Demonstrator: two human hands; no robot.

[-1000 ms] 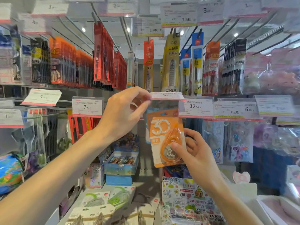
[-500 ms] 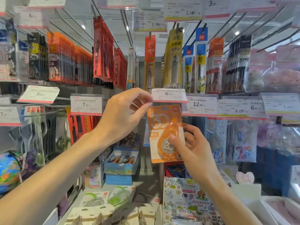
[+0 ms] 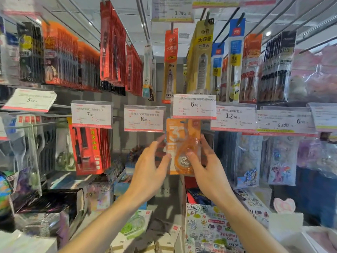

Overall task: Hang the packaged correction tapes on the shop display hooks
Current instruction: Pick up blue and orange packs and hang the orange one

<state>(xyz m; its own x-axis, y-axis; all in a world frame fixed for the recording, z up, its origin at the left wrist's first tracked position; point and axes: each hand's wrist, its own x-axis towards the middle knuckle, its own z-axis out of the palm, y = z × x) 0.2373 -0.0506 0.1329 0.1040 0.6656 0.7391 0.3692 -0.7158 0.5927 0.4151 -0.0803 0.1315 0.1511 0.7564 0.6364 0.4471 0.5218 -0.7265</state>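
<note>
Price tags overhead — red packs leftward

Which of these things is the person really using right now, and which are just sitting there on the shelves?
Part of the job:
orange correction tape pack
6.00 price tag over its hook
left hand
right hand

Just lying about:
red pen packs
scissors
green tape packs
pony sticker bags
</note>
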